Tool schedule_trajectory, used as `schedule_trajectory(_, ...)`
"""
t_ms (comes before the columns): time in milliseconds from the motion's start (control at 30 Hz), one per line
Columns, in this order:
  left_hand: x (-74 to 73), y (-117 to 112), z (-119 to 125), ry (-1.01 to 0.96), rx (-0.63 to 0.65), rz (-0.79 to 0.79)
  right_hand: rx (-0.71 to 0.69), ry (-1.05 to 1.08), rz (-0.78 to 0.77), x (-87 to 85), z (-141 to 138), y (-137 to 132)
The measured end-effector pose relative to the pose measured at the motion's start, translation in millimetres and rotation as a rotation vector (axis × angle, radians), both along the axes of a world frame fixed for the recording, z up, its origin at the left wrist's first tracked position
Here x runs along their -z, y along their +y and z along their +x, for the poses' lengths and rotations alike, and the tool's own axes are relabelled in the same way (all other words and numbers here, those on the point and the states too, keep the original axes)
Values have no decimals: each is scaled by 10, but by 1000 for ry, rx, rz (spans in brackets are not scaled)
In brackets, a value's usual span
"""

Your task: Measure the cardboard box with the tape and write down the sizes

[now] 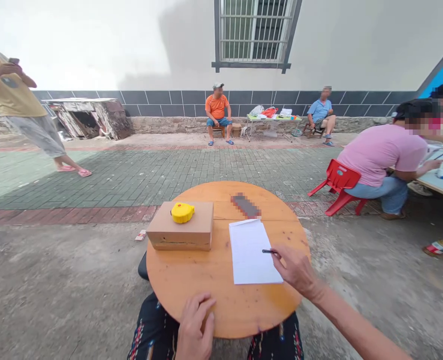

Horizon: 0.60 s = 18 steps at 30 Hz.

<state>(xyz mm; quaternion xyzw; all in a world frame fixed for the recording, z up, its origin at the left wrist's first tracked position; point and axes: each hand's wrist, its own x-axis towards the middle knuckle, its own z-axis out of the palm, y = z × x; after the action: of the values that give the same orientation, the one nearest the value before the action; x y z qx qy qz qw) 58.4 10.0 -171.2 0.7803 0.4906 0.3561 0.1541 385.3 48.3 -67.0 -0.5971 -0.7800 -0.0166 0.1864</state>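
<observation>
Between the fingers of my right hand (294,270) is a dark pen (269,251), held over the right side of a white paper pad (249,257). The pad lies on a round wooden table (191,280), its top edge slightly curled. My left hand (196,322) rests at the table's near edge, fingers stretched out and holding nothing. A brown cardboard box (179,237) sits at the left of the table, with a yellow tape measure (182,213) on top. Beyond the pad lies a dark, blurred-out oblong object (246,206).
At the right, a person in pink (386,145) sits on a red chair (342,182) beside another table (442,180). A bottle (442,246) lies on the ground there. Someone stands at far left (14,95). Two seated people flank a small table (274,119) by the wall.
</observation>
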Motion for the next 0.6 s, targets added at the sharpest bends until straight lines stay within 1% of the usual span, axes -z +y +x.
schedule_trajectory(67, -23, -7, 80, 14, 8, -11, 209, 352, 17, -99, 38, -111)
schedule_trajectory(133, -68, 18, 203, 40, 20, -46, 354, 737, -80, -185, 55, -210)
schedule_trajectory(167, -96, 46, 274, 60, 25, -72, 393, 870, -148, -209, 58, -251)
schedule_trajectory(233, -152, 129, 422, 110, 30, -129, 448, 1021, -251, -199, 58, -312)
schedule_trajectory(333, -239, 286, 619, 183, 51, -199, 464, 1032, -318, -40, 47, -349)
schedule_trajectory(467, -360, 432, 779, 228, 101, -232, 431, 970, -335, 226, 17, -320)
schedule_trajectory(533, -400, 449, 809, 227, 104, -232, 413, 958, -346, 285, -14, -305)
schedule_trajectory(600, -412, 438, 809, 223, 100, -227, 394, 947, -366, 295, -58, -303)
